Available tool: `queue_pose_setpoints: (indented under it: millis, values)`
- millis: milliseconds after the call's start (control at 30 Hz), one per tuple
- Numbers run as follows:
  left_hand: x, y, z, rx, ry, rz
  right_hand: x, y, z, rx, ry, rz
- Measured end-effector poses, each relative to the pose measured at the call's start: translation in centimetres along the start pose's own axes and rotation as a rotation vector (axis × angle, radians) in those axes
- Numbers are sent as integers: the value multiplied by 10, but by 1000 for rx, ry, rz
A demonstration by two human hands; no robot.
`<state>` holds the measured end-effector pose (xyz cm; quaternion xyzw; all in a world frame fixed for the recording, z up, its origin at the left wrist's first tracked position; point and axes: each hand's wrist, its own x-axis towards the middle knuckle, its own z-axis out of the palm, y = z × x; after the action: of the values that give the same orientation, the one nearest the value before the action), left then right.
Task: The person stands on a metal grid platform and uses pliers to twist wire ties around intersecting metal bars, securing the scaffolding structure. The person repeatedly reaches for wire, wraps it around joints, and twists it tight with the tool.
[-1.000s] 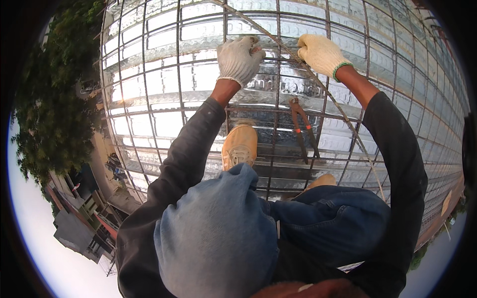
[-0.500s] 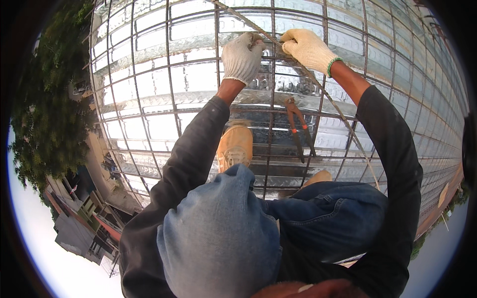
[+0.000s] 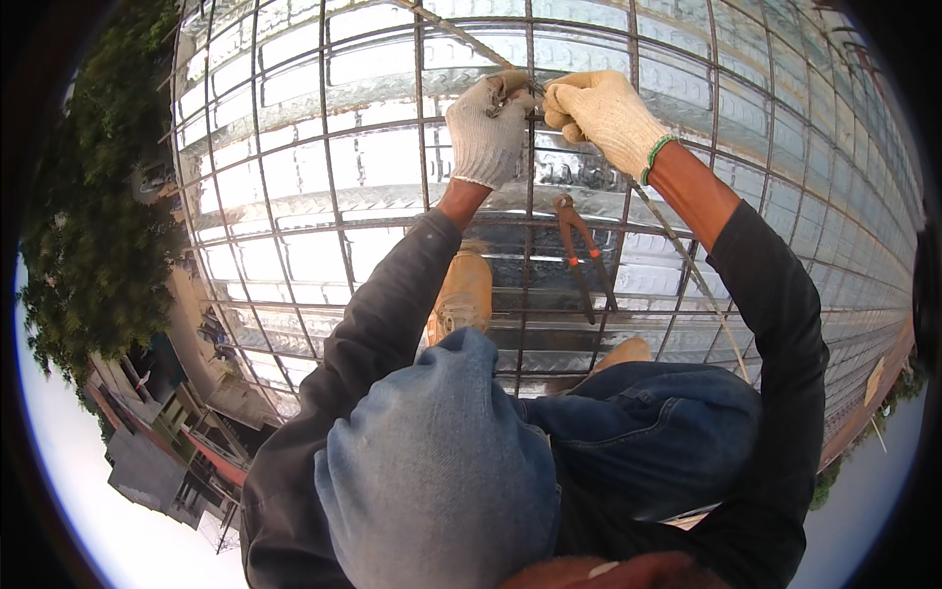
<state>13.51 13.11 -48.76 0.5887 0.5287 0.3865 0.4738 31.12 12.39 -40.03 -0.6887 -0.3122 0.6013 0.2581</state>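
My left hand (image 3: 489, 135), in a whitish knit glove, is closed with thumb and fingertips pinched at a crossing of the steel bar mesh (image 3: 528, 211). A small dark bit shows at its fingers, too small to name. Just to the right, my right hand (image 3: 601, 110), in a cream glove with a green cuff edge, is also closed, its fingertips at the same crossing. What it pinches is hidden. A long thin rod (image 3: 456, 32) runs diagonally over the mesh and passes behind my hands. Below them lie pincers (image 3: 579, 253) with orange bands on the handles.
Shiny ribbed metal decking (image 3: 285, 162) lies under the mesh. My tan boot (image 3: 463, 294) rests on it in front of my bent knee (image 3: 432, 442). Beyond the deck's left edge are trees (image 3: 93, 206) and buildings (image 3: 162, 456) far below.
My left hand has shifted slightly right and my right hand slightly left and down, bringing the fingertips closer together. The right wrist has turned, and its fingers have moved off the diagonal rod.
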Motion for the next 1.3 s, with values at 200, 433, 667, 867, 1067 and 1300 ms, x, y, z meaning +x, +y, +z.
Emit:
queue_pose_setpoints:
  millis: [200,433,667,867,1067,1300]
  values:
    - [0,15,6,-34,42,-101,-20,13,12,241,43,53]
    - [2,-2,19,11,199,81,-8,10,14,395,-1,70]
    - [1,6,10,-46,124,-25,-27,20,23,426,29,7]
    - [-8,-5,-5,166,-9,106,-37,18,32,225,28,-4]
    - [-5,-17,-6,281,-6,300,-37,18,44,-144,99,-275]
    - [-1,-9,4,115,43,172,-19,-12,6,-729,24,-458]
